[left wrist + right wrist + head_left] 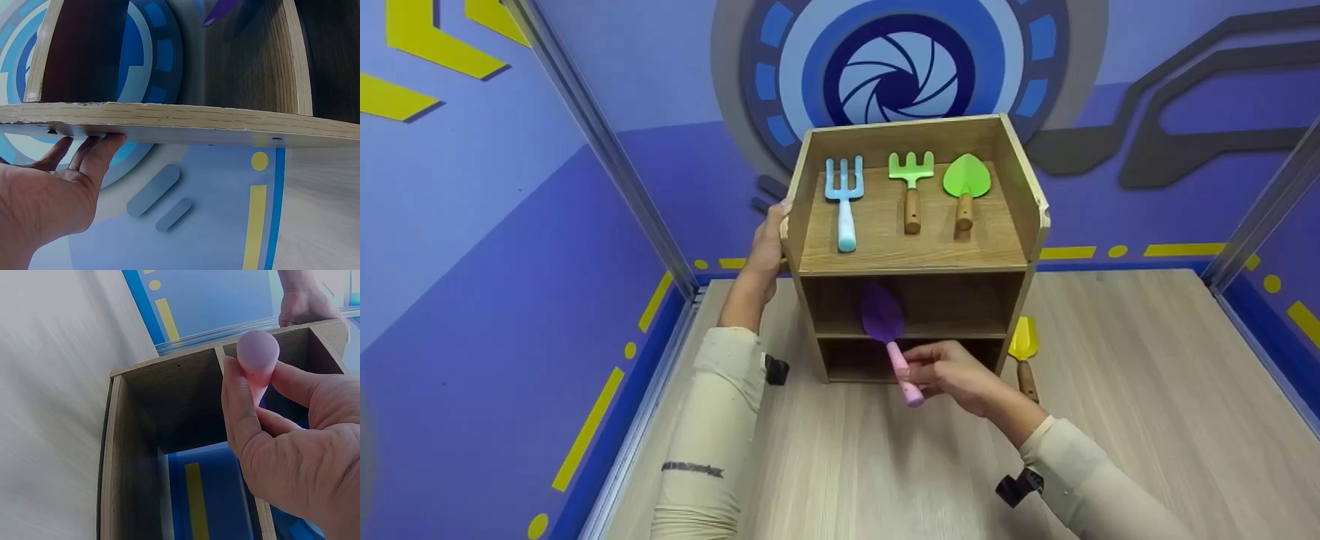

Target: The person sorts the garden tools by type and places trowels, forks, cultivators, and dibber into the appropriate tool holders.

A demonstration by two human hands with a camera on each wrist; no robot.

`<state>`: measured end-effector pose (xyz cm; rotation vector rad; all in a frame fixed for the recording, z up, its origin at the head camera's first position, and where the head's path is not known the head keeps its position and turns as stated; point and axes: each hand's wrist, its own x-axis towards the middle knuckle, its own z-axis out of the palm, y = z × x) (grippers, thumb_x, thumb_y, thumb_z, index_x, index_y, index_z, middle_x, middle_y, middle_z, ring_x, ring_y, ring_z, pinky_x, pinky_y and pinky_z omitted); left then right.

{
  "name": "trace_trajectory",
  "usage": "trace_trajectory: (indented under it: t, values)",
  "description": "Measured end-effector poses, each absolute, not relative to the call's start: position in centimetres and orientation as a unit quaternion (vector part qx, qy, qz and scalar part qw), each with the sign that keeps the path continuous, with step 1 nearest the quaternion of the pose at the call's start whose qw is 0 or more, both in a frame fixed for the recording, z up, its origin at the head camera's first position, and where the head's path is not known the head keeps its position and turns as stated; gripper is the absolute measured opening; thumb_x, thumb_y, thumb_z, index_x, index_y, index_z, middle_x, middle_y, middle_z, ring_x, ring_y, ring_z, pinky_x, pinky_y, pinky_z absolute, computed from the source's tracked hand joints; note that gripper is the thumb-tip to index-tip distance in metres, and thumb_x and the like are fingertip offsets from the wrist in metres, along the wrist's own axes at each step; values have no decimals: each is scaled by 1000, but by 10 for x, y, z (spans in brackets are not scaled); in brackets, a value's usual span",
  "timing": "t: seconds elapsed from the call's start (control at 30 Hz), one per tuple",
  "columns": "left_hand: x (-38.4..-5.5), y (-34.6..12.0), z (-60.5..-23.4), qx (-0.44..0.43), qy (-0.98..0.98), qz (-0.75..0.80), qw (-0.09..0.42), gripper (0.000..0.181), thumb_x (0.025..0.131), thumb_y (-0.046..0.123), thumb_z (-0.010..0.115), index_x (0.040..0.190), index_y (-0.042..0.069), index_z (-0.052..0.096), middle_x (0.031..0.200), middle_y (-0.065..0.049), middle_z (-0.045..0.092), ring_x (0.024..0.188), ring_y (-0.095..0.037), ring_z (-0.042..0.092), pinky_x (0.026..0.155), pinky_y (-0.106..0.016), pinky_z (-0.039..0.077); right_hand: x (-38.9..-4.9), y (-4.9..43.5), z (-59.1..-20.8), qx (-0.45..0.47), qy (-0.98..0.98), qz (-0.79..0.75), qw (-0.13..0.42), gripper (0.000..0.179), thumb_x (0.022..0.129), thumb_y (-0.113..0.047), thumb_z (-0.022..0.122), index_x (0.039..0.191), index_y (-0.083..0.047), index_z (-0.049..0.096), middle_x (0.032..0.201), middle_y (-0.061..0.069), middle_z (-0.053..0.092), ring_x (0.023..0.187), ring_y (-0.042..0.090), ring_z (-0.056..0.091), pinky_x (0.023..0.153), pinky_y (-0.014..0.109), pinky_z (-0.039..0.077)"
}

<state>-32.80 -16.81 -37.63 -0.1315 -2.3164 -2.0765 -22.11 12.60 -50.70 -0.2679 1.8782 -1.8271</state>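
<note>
My right hand pinches the pink handle of a garden trowel. Its purple blade points away from me, at the front of the shelf unit's middle compartment. In the right wrist view the handle's rounded end faces the camera, while the blade is mostly hidden behind the fingers. My left hand rests against the outer left side of the wooden shelf unit. In the left wrist view its fingertips touch that side panel, fingers fairly straight.
On the top shelf lie a blue hand fork, a green hand rake and a green trowel. A yellow trowel with a wooden handle lies right of the unit on the table. Patterned panels stand behind and beside it.
</note>
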Motion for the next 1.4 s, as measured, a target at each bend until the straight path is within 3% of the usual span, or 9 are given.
trace_trajectory:
  t: [0.27, 0.63, 1.03, 1.2, 1.4]
  values:
    - [-328, -168, -376, -40, -740, -671, 11, 73, 101, 58, 39, 165, 25, 43, 169, -7, 41, 147, -28, 42, 125, -55, 32, -223, 119, -505, -86, 690, -674, 250, 54, 98, -15, 72, 138, 17, 57, 107, 12, 74, 93, 19, 74, 80, 32, 64]
    - [-325, -168, -377, -35, -741, -670, 4, 73, 101, 62, 38, 166, 29, 40, 170, -7, 40, 143, -29, 45, 118, -56, 39, -223, 105, -505, -62, 664, -700, 255, 54, 102, -17, 68, 142, 16, 51, 112, 17, 71, 97, 21, 75, 80, 33, 65]
    - [-328, -167, -376, -34, -749, -661, 19, 71, 101, 61, 39, 163, 27, 46, 171, -4, 41, 150, -26, 40, 126, -54, 30, -224, 90, -506, -30, 663, -713, 227, 57, 103, -21, 69, 144, 13, 50, 114, 14, 69, 92, 15, 72, 78, 28, 62]
    - [-327, -168, -376, -35, -750, -661, 14, 71, 102, 61, 37, 164, 29, 43, 173, -4, 38, 153, -27, 39, 126, -56, 30, -224, 88, -505, -27, 656, -721, 223, 55, 103, -20, 68, 143, 13, 50, 110, 11, 68, 89, 15, 71, 76, 27, 61]
    - [-328, -168, -377, -40, -751, -659, 18, 71, 103, 60, 35, 166, 27, 41, 176, -2, 34, 159, -25, 32, 131, -54, 23, -227, 86, -506, -10, 651, -726, 221, 52, 103, -17, 67, 143, 13, 52, 111, 12, 67, 90, 16, 69, 77, 26, 61]
